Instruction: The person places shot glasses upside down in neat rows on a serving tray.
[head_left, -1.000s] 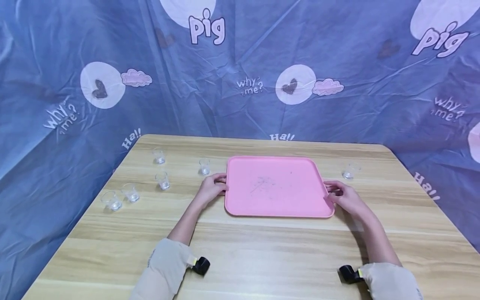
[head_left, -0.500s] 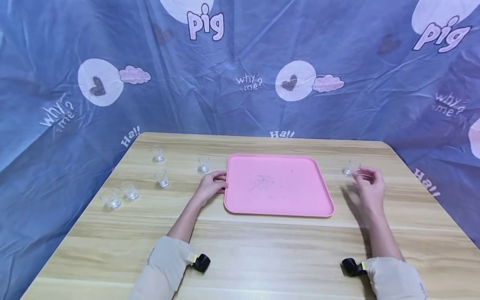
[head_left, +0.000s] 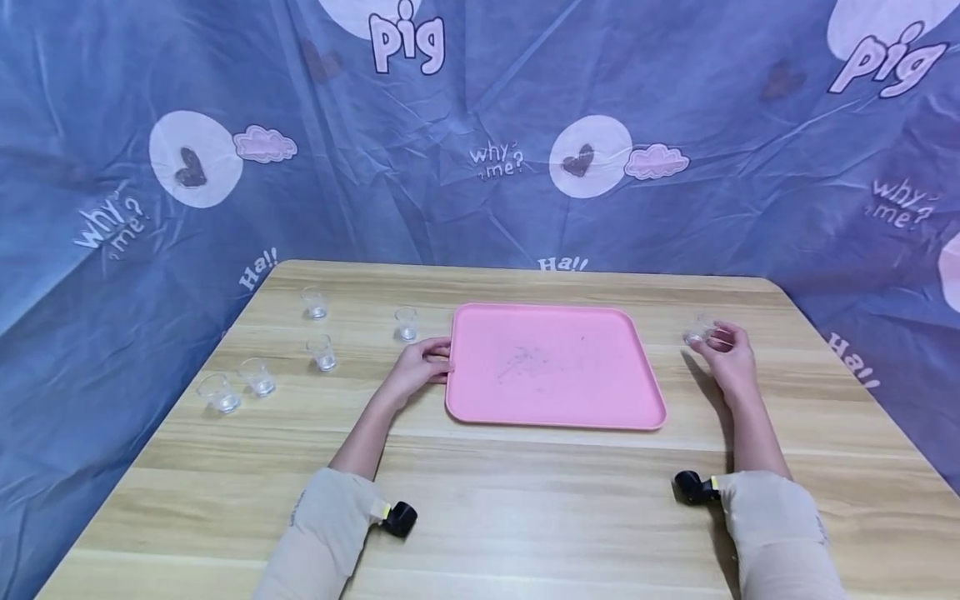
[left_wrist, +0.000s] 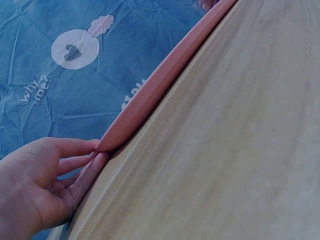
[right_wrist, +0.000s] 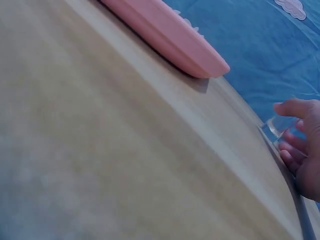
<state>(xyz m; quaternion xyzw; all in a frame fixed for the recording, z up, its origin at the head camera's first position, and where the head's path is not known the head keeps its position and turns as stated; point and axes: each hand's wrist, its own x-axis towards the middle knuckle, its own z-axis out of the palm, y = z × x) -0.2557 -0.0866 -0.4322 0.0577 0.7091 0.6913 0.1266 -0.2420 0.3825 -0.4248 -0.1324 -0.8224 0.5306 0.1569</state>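
Note:
A pink rectangular tray (head_left: 555, 375) lies flat on the wooden table. My left hand (head_left: 415, 367) pinches its left edge; in the left wrist view, thumb and fingertips meet at the tray's rim (left_wrist: 122, 125). To the right of the tray, my right hand (head_left: 729, 360) holds a small clear shot glass (head_left: 693, 335) between thumb and fingers. That glass (right_wrist: 274, 128) appears upright at the table in the right wrist view, partly covered by the fingers. Another shot glass (head_left: 407, 323) stands just beyond my left hand.
Several more clear shot glasses stand on the table's left side, among them one at the back (head_left: 314, 303) and one nearer the front (head_left: 220, 394). A blue printed cloth (head_left: 420, 200) hangs behind the table (head_left: 540, 517) and at its sides.
My right hand has left the tray's right edge, moved right and away from me, and taken hold of the shot glass there. My left hand has stayed at the tray's left edge.

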